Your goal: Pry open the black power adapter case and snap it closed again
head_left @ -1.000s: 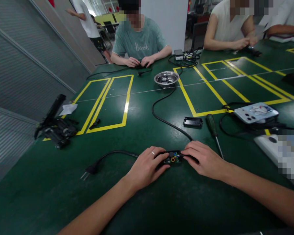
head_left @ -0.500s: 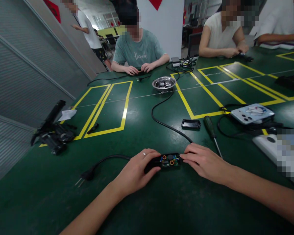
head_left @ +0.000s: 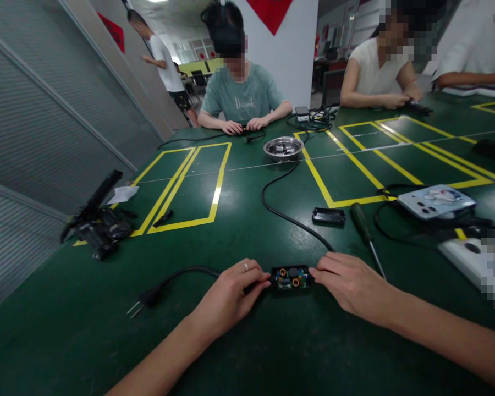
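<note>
Shifted leftward along the black case, left hand pinches one end, right hand the other; circuit board inside, cover still off.

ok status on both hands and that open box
Left hand at left end of open box, right hand at right end, both pinching. Circuit board exposed inside. Nothing between hands and box; screwdriver lies just beyond right hand.

Left hand and right hand on black cords at either end of an open circuit unit.
</note>
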Available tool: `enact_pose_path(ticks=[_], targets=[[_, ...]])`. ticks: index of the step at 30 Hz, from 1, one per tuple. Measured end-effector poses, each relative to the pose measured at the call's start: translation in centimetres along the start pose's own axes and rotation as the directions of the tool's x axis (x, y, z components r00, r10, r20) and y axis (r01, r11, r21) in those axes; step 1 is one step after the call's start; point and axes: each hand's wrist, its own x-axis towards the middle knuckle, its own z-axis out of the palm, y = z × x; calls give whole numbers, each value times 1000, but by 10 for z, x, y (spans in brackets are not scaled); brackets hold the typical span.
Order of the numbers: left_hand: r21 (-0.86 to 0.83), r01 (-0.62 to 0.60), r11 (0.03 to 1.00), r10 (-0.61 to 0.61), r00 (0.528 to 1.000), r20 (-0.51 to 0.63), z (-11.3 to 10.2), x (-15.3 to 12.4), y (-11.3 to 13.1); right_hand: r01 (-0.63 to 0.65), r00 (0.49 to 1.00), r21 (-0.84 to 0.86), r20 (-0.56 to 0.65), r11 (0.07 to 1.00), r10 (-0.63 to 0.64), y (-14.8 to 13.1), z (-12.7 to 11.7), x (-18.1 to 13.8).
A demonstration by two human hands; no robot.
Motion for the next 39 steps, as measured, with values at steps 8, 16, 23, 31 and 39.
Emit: enact_pose_path(ticks=[8,16,23,31,39], targets=[[82,-3,997,-1,999,48,-8,1,4,-26,999,108,-29,994,29,7,3,-4],[91,2,996,-6,999,44,-4,-1,-3,-54,998,104,-19,993,56,6,1,-2],[98,8,995,-9,1000,14,-3,-3,-5,-75,997,51,37,996,73,2,-6,3],[124,-8,992,12,999,-32,0,-2,-7,-106,994,-43,33,993,108,0,-3,8],[137,-12,991,27,994,-110,4,2,-13,-93,996,-80,0,992,93,6,-3,12]])
